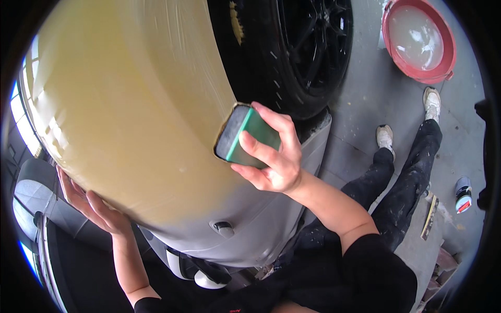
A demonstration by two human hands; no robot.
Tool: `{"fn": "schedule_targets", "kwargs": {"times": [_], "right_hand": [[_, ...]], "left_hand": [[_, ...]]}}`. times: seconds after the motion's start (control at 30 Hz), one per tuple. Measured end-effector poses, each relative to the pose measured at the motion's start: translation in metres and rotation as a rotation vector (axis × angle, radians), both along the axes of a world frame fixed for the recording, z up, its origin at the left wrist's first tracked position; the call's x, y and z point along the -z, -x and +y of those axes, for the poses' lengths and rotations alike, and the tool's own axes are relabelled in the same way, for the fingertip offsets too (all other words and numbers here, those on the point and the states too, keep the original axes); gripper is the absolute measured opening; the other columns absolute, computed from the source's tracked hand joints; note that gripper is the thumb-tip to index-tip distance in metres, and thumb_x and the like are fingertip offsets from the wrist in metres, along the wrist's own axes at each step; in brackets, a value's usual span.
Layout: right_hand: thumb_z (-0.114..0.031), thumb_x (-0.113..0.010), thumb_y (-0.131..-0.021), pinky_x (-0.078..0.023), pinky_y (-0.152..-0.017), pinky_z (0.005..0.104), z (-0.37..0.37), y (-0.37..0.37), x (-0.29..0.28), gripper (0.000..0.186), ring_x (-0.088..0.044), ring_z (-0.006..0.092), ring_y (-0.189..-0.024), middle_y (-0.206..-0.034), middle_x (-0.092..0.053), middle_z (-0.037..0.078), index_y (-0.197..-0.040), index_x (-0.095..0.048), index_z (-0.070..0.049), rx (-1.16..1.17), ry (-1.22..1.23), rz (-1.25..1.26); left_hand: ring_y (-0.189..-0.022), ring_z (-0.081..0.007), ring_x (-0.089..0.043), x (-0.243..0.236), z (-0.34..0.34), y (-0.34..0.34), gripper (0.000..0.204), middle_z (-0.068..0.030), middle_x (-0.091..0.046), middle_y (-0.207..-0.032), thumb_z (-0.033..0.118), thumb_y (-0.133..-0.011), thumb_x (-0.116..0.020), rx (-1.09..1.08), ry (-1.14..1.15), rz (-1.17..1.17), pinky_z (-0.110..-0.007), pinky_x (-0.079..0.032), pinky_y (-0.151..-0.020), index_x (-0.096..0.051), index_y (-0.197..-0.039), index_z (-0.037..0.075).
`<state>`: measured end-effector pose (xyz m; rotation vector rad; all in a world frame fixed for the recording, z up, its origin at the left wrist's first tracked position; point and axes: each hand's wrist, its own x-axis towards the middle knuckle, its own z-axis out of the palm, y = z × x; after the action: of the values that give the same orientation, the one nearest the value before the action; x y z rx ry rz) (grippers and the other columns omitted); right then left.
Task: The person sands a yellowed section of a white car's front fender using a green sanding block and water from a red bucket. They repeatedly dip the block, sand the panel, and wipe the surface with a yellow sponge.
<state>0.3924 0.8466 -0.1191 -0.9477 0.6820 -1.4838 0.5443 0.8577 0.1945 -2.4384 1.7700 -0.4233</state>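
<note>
1. Green-and-grey block (254,128) lies at the right edge of the yellowish car panel (130,115), beside the tyre (274,73); our right hand (279,156) has its fingers grasping it.
2. Our left hand (96,211) rests along the panel's left edge, fingers extended, grasping nothing.
3. Tilting the block might gouge that right edge; a loosened grip could drop it.
</note>
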Motion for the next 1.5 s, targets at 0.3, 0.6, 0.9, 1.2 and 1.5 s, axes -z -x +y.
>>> {"fn": "schedule_targets", "kwargs": {"times": [0.3,0.6,0.9,1.2,1.5], "right_hand": [[-0.016,-0.087,-0.085,-0.058,-0.097,0.0432,-0.123,-0.044,0.007,0.047,-0.067,0.0358,-0.120,-0.128,-0.066,0.021,-0.129,-0.074,-0.006,0.171,-0.025,-0.024],[-0.021,-0.089,-0.087,-0.059,-0.093,0.0418,-0.226,-0.067,0.026,0.045,-0.070,0.0393,-0.112,-0.127,-0.067,0.025,-0.126,-0.075,-0.003,0.316,-0.094,0.077],[-0.008,-0.086,-0.090,-0.057,-0.098,0.0398,-0.254,-0.061,0.011,0.051,-0.066,0.0285,-0.122,-0.136,-0.066,0.018,-0.138,-0.069,-0.002,0.115,-0.351,-0.046],[-0.013,-0.086,-0.089,-0.058,-0.088,0.0419,-0.231,-0.066,0.013,0.041,-0.069,0.0330,-0.103,-0.120,-0.069,0.020,-0.126,-0.072,0.001,0.179,-0.356,-0.122],[-0.008,-0.084,-0.093,-0.058,-0.095,0.0379,-0.206,-0.057,0.008,0.048,-0.069,0.0272,-0.114,-0.129,-0.067,0.018,-0.139,-0.070,-0.002,0.193,-0.246,0.033]], "left_hand": [[-0.160,-0.0401,-0.029,-0.003,0.000,0.003,0.080,-0.0252,-0.029,-0.171,0.054,-0.112,-0.042,-0.002,-0.035,0.004,-0.055,-0.022,-0.131,-0.028,-0.165,-0.004],[-0.159,-0.0411,-0.030,-0.009,-0.002,0.008,0.082,-0.0275,-0.029,-0.171,0.056,-0.111,-0.040,0.010,-0.118,-0.142,-0.056,-0.023,-0.129,-0.027,-0.165,-0.005],[-0.159,-0.0436,-0.029,-0.010,-0.002,0.010,0.083,-0.0300,-0.028,-0.170,0.057,-0.110,-0.040,0.018,-0.126,-0.176,-0.059,-0.023,-0.128,-0.028,-0.165,-0.004],[-0.159,-0.0438,-0.028,-0.009,-0.002,0.010,0.084,-0.0300,-0.024,-0.171,0.057,-0.110,-0.040,0.008,-0.143,-0.162,-0.059,-0.023,-0.128,-0.026,-0.166,-0.004],[-0.160,-0.0427,-0.026,-0.012,-0.003,0.012,0.085,-0.0280,-0.024,-0.172,0.061,-0.110,-0.038,-0.010,-0.173,-0.200,-0.060,-0.022,-0.129,-0.025,-0.167,-0.001]]}}
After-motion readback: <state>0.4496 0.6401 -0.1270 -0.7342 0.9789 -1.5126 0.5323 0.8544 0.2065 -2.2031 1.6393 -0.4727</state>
